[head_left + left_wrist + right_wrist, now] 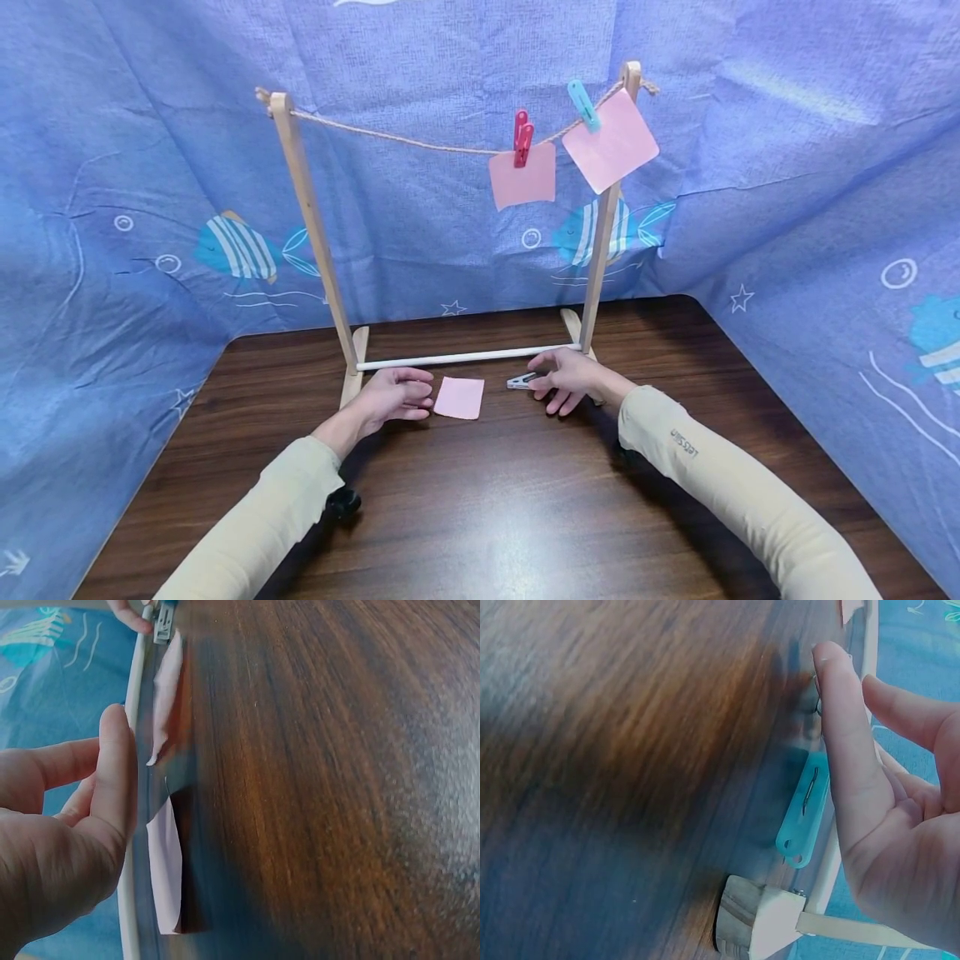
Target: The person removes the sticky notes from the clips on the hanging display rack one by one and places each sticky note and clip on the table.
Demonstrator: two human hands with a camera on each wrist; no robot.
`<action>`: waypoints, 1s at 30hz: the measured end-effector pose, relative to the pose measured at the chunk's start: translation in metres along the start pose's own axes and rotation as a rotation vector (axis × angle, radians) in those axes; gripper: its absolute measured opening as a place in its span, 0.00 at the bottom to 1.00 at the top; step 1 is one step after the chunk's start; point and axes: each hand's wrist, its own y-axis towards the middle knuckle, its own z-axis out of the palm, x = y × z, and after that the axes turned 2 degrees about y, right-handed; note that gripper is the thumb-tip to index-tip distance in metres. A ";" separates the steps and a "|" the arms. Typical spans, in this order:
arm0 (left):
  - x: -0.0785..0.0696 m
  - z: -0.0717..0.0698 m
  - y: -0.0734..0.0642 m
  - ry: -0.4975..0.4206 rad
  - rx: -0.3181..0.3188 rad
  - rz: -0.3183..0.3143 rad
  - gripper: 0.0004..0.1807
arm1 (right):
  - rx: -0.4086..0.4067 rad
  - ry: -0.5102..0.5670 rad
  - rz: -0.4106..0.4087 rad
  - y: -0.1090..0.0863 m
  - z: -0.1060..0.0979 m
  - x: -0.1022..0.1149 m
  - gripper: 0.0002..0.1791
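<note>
On the table, a square of pink paper (459, 398) lies just right of my left hand (390, 393), whose relaxed fingers hold nothing. The left wrist view shows another pink paper piece (165, 877) lower down, which the left hand hides in the head view. My right hand (566, 382) hovers with spread fingers at the near end of a grey clothespin (521, 382), its fingertips right by it. A teal clothespin (804, 814) lies beneath that hand in the right wrist view; the head view does not show it.
Behind the hands stands a wooden frame (315, 225) with a white crossbar (468, 358) and a sagging rope (390, 135). A red clothespin (522, 140) and a teal clip (583, 106) each hold pink paper on the rope. Fish-print cloth (420, 242) surrounds the table (465, 500).
</note>
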 end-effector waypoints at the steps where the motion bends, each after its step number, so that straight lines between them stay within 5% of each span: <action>1: 0.000 0.000 0.000 0.001 -0.003 0.000 0.22 | 0.002 -0.001 0.001 0.000 0.000 0.000 0.27; 20: -0.004 -0.004 -0.001 0.003 -0.009 -0.024 0.22 | 0.039 -0.010 -0.020 -0.001 -0.008 0.002 0.21; 30: -0.012 -0.004 -0.004 -0.012 0.038 -0.032 0.27 | 0.066 0.000 -0.032 -0.003 -0.011 0.005 0.20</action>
